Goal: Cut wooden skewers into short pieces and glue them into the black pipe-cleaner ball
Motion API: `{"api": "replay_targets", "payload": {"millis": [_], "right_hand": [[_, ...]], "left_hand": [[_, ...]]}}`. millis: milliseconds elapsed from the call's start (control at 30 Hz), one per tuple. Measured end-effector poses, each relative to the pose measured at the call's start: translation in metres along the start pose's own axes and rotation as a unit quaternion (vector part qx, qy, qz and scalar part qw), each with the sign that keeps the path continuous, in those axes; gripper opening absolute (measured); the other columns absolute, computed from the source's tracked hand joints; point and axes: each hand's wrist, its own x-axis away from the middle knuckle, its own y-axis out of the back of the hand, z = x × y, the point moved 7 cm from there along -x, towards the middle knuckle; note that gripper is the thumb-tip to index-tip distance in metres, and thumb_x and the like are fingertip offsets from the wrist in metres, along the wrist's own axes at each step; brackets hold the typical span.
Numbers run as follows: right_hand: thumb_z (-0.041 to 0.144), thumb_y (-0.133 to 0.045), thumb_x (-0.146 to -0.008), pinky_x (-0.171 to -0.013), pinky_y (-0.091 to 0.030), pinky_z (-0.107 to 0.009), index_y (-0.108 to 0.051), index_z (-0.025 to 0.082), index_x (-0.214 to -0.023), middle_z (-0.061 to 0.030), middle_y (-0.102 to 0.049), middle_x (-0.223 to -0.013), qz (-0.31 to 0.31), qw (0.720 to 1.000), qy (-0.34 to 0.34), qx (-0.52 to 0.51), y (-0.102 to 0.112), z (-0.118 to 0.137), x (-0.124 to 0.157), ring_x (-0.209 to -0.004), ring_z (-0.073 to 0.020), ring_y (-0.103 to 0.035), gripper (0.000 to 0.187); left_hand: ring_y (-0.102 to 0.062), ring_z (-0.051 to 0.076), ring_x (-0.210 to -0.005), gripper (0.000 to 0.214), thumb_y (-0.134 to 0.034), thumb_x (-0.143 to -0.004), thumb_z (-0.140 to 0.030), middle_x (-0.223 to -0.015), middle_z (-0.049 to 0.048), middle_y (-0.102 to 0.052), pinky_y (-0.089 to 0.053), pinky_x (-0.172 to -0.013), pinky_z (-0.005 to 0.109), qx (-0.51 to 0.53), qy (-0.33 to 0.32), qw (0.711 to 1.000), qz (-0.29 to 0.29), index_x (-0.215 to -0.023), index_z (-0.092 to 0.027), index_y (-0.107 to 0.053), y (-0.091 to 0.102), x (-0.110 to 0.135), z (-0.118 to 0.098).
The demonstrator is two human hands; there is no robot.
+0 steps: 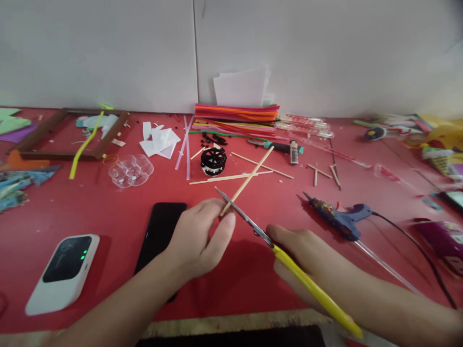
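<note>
while near each other, left hand (198, 236) narrow around pale stick (255, 172), right hand (309, 248) around yellow-handled scissors (289, 264)

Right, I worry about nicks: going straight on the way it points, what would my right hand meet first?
Likely the left hand, near its thumb, though depth is unclear; the scissors seem to cross the stick there.

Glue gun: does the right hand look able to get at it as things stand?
Probably, but not free-handed: the glue gun lies close by the right hand, with only red table showing between them. That hand holds the yellow-handled scissors, so it would likely need to put them down first.
</note>
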Motion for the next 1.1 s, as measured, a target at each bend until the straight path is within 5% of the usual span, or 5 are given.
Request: {"api": "replay_targets", "payload": {"millis": [167,333,533,1100], "right_hand": [[0.016,-0.051,-0.078,-0.049,-0.026,-0.025,-0.037,0.023,-0.071,0.0059,-0.048,-0.059,-0.007,1.0,0.018,-0.019,-0.001,0.007,-0.005,-0.049,-0.0092,-0.038,0.017],[0.014,-0.048,-0.076,-0.048,-0.028,-0.023,-0.041,0.024,-0.074,0.0054,-0.05,-0.061,0.035,0.997,0.03,-0.064,-0.003,0.0,0.001,-0.054,-0.0107,-0.042,0.012],[0.019,-0.049,-0.077,-0.052,-0.031,-0.026,-0.041,0.024,-0.074,0.0041,-0.052,-0.064,-0.016,0.999,0.037,-0.022,-0.004,-0.008,0.006,-0.055,-0.0119,-0.041,0.01],[0.014,-0.049,-0.075,-0.05,-0.03,-0.024,-0.039,0.023,-0.073,0.0046,-0.05,-0.062,0.031,0.997,0.044,-0.054,-0.01,-0.009,-0.005,-0.052,-0.01,-0.038,0.014]], "left_hand": [[-0.056,0.016,-0.063,0.024,-0.037,-0.099,-0.022,-0.072,0.0035,-0.061,-0.04,-0.06,0.03,-0.107,-0.037,0.993,-0.039,-0.086,-0.017,-0.057,0.006,-0.001,-0.005],[-0.051,0.014,-0.057,0.025,-0.036,-0.098,-0.017,-0.065,0.0,-0.054,-0.038,-0.058,0.029,-0.061,-0.087,0.994,-0.002,-0.077,-0.019,-0.05,0.004,-0.002,-0.012],[-0.042,0.012,-0.052,0.026,-0.036,-0.098,-0.016,-0.059,-0.0036,-0.044,-0.032,-0.053,0.029,-0.012,-0.076,0.996,0.038,-0.073,-0.022,-0.042,-0.007,-0.002,-0.013],[-0.035,0.011,-0.051,0.029,-0.035,-0.099,-0.019,-0.059,-0.0055,-0.037,-0.029,-0.053,0.029,0.05,-0.041,0.996,0.056,-0.07,-0.022,-0.035,-0.009,-0.002,-0.005]]}}
